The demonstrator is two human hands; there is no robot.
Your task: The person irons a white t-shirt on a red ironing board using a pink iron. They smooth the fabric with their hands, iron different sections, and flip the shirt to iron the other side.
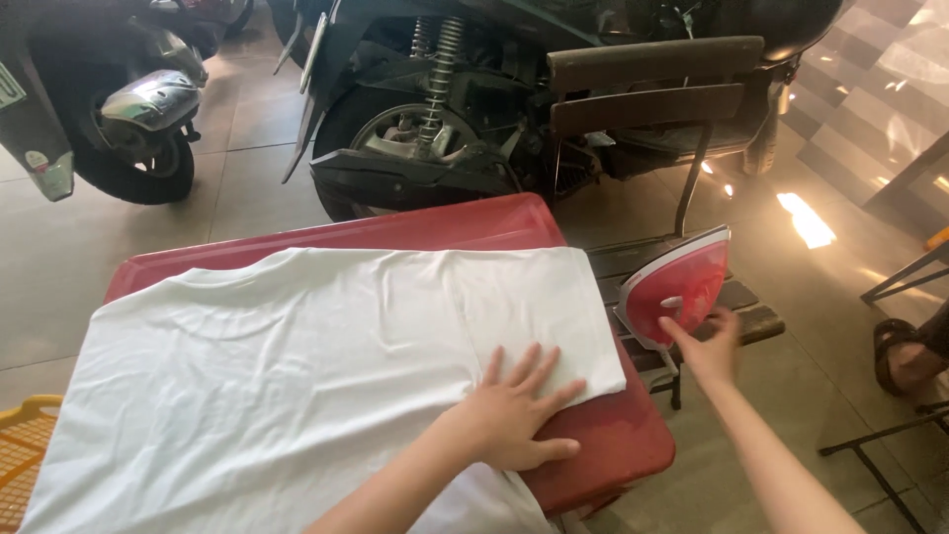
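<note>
— How is the white shirt [297, 356] kept?
— It is spread over the red board [603, 435], pressed by the left hand [514, 415], fingers wide.
— And the iron [677, 292]?
— Stood upright on the chair [643, 262], touched by the right hand [712, 346], opened.

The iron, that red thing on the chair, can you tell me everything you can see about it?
The iron is red with a white rim and looks like plastic. It stands upright on its back end, its red side turned toward the camera and its pointed tip to the lower left. It sits on the dark slatted seat of a chair beside the red ironing board. The right hand reaches to it, fingertips touching its lower edge. Its metal soleplate and cord are not visible.
</note>
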